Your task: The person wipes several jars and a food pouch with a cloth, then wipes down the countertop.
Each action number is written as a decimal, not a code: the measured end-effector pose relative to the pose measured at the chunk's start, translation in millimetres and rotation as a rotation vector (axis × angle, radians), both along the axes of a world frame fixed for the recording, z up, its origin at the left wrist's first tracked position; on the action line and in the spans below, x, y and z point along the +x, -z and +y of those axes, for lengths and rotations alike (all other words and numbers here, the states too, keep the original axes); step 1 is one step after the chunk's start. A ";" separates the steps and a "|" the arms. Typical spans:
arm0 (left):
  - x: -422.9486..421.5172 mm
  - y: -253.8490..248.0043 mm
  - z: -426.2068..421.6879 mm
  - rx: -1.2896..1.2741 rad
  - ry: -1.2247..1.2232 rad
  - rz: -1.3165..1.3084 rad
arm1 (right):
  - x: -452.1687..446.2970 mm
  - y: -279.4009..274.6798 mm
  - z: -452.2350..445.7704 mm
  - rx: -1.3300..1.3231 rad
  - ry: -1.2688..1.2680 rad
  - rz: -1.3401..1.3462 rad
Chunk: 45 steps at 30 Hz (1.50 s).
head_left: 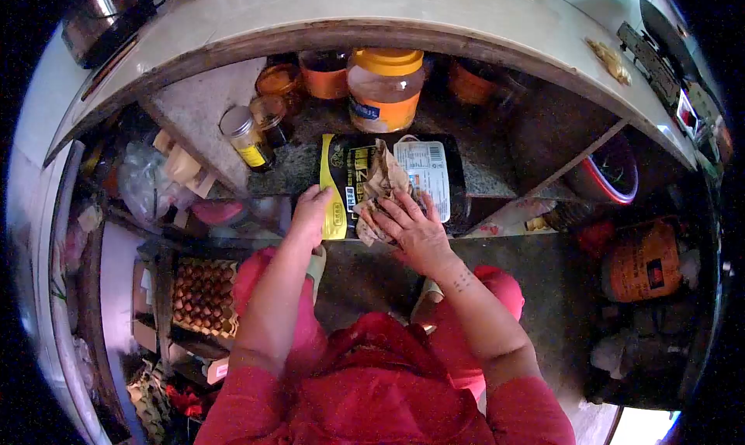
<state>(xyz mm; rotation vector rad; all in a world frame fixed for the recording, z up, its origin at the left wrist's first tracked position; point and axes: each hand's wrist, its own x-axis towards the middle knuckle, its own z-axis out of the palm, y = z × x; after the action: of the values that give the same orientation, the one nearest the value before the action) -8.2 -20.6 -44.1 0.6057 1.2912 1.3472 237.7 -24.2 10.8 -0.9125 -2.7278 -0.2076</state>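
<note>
A flat black package with a yellow band and a white printed label lies at the front of the shelf under the counter. At its left edge, my left hand holds it by the yellow side, the fingertips partly hidden. On top of the package sits a crumpled brown rag, cloth or paper, I cannot tell. My right hand presses down on this rag with its fingers bent over it, near the label.
Behind the package stand a large yellow-lidded plastic jar, a silver-capped jar and other jars. A tray of eggs is at lower left. To the right are a purple-rimmed bucket and an orange sack. The counter edge overhangs the shelf.
</note>
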 end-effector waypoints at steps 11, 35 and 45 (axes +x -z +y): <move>-4.8 -50.2 -9.4 0.209 0.540 -0.509 | 44.6 -15.2 22.4 0.070 0.156 0.554; 31.9 -47.7 -8.3 0.132 0.491 -0.120 | 79.8 0.7 115.4 0.110 0.482 1.825; 33.6 -39.2 -8.1 0.127 0.522 0.021 | 93.1 -11.8 98.5 -0.276 0.746 1.681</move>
<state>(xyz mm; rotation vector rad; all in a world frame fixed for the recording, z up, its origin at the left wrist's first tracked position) 25.4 -28.8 -4.9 0.9708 0.9743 0.9912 330.8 74.3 22.6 -1.2410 -0.8370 0.5685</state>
